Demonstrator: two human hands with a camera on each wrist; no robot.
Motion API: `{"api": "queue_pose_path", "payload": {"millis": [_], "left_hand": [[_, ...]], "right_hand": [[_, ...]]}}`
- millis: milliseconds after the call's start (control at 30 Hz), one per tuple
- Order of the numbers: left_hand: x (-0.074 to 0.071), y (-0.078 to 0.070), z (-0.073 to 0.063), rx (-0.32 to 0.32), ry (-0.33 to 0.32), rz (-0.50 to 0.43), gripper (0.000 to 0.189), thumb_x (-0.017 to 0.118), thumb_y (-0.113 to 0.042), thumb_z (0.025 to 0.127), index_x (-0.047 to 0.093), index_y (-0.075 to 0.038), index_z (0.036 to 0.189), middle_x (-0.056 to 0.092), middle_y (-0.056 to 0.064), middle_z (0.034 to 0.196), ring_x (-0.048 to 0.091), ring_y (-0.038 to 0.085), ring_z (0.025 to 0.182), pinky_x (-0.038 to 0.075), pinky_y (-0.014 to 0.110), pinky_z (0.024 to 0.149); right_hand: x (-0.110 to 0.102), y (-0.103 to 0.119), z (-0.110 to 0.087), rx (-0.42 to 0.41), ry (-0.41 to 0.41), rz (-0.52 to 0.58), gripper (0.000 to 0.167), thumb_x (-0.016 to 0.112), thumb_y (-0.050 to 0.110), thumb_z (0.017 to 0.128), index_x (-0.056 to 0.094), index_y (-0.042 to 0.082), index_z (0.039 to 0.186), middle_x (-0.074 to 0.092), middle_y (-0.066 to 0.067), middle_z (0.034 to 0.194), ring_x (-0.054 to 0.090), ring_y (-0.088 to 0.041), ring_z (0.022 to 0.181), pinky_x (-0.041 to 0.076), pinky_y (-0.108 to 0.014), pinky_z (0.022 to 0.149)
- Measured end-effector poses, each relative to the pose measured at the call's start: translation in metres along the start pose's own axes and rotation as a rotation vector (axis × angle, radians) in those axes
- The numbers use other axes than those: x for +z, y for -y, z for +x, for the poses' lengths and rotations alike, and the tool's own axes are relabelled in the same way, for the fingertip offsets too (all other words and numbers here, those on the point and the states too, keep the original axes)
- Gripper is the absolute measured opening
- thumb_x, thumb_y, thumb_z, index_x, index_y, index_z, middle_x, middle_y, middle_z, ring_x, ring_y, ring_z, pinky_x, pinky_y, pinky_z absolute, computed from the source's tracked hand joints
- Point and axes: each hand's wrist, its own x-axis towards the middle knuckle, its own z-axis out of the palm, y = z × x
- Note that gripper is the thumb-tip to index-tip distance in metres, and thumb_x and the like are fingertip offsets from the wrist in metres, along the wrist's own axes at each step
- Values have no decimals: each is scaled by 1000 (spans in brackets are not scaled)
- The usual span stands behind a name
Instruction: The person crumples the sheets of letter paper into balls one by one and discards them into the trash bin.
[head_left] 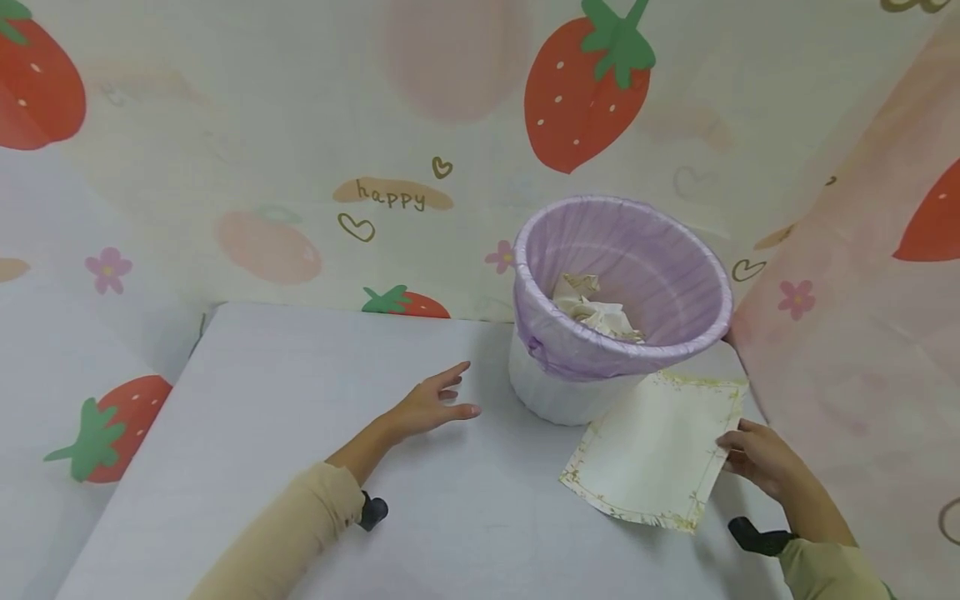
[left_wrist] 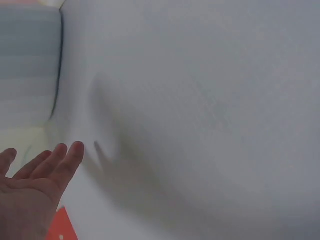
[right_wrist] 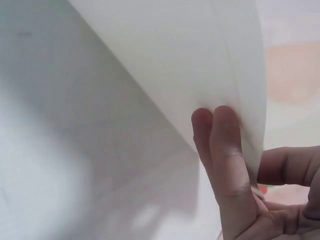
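A cream sheet of paper (head_left: 660, 450) with a gold floral border is pinched along its right edge by my right hand (head_left: 765, 458). In the right wrist view, fingers (right_wrist: 227, 150) lie against one face of the sheet (right_wrist: 190, 60), with another digit on its far side. My left hand (head_left: 423, 406) hovers over the table left of the bin, fingers spread and holding nothing. The white bin (head_left: 562, 392) has a purple liner (head_left: 660, 275) folded over its rim. Crumpled paper (head_left: 600, 312) lies inside it. Part of the bin (left_wrist: 27, 70) shows in the left wrist view.
The white-covered table (head_left: 247, 400) extends left and in front of the bin. A strawberry-patterned backdrop (head_left: 300, 108) rises behind it and along both sides. Dark wrist cameras (head_left: 757, 537) sit at both cuffs.
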Motion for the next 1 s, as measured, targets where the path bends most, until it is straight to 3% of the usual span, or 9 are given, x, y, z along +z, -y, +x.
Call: {"api": "queue_pose_path", "payload": {"millis": [100, 233, 367, 533, 633, 767, 900, 1000], "left_hand": [[4, -5, -2, 4, 32, -21, 88, 75, -46, 86, 29, -26, 158, 36, 16, 157, 42, 35, 139, 43, 55, 105], [8, -11, -4, 62, 80, -16, 89, 77, -45, 85, 30, -24, 158, 35, 15, 158, 41, 37, 139, 43, 55, 105], [15, -16, -5, 192, 139, 56, 88, 80, -38, 84, 34, -18, 156, 34, 8, 159, 38, 38, 141, 41, 55, 107], [33, -35, -10, 377, 167, 136, 82, 83, -32, 82, 43, -14, 151, 42, 0, 155, 39, 23, 142, 38, 52, 110], [47, -50, -14, 473, 152, 154, 75, 84, -29, 81, 50, -13, 147, 49, -3, 149, 42, 12, 138, 38, 41, 112], [64, -66, -18, 557, 111, 193, 67, 85, -24, 81, 58, -10, 140, 57, -2, 142, 49, 11, 133, 38, 29, 110], [82, -75, -16, 595, 24, 218, 59, 85, -21, 79, 64, -8, 133, 63, 1, 134, 55, 14, 128, 41, 26, 108], [95, -80, -14, 586, -45, 192, 55, 86, -22, 79, 67, -9, 129, 66, 0, 129, 58, 12, 124, 42, 23, 106]], "right_hand": [[6, 11, -5, -30, 20, 59, 48, 47, 1, 99, 26, -12, 141, 67, 1, 94, 67, -12, 81, 57, -27, 71], [15, 29, -11, -67, 42, 172, 43, 45, 0, 99, 28, -7, 138, 67, 1, 96, 68, -13, 85, 59, -27, 75], [22, 44, -14, -101, 55, 283, 41, 42, -3, 99, 27, 1, 137, 66, 0, 99, 69, -14, 88, 59, -29, 77], [29, 57, -18, -122, 51, 366, 43, 41, -4, 99, 27, 8, 138, 67, -1, 99, 71, -17, 87, 59, -30, 77], [33, 63, -21, -114, 47, 366, 45, 42, -2, 100, 25, 7, 141, 67, -2, 98, 71, -18, 85, 59, -31, 77], [40, 71, -24, -118, 55, 392, 39, 42, 0, 101, 27, 6, 136, 67, -3, 96, 71, -18, 81, 60, -31, 76], [47, 78, -26, -127, 77, 444, 31, 41, 0, 102, 30, 8, 130, 69, -5, 95, 72, -19, 79, 60, -31, 75], [52, 82, -29, -124, 77, 461, 28, 41, 1, 102, 32, 8, 128, 69, -5, 95, 72, -20, 79, 60, -31, 75]]}}
